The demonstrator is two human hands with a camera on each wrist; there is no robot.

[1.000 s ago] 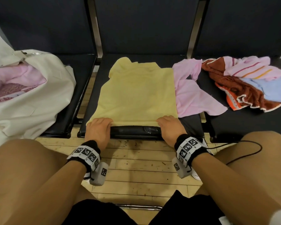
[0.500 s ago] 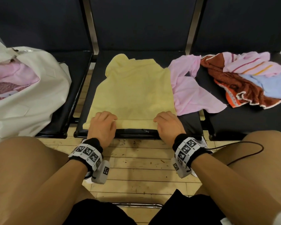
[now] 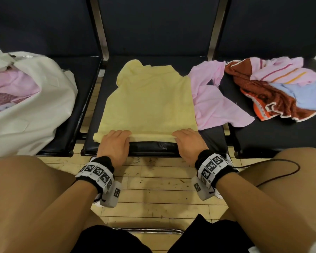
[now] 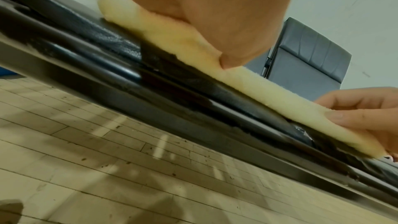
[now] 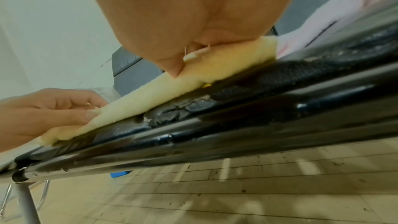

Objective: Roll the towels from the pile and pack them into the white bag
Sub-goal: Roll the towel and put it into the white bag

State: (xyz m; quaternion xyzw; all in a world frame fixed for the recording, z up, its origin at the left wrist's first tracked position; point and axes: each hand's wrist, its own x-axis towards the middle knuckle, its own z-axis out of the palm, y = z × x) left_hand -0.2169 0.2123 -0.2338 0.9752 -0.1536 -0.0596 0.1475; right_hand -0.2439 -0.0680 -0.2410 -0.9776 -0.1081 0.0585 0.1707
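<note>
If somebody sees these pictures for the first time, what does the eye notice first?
First, the yellow towel spread on the middle seat, with the left hand and right hand curling its near edge into a thin roll. Then the colourful towel pile on the right seat, and the white bag on the left seat.

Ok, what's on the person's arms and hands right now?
Bare forearms, no sleeves or gloves. Each wrist wears a black band with white square-patterned marker tiles and a grey camera block beneath. A thin dark cable loops from the right wrist band.

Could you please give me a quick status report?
Both hands, left hand and right hand, grip yellow towel's near edge. First roll started. Pink towel touches its right side.
</note>
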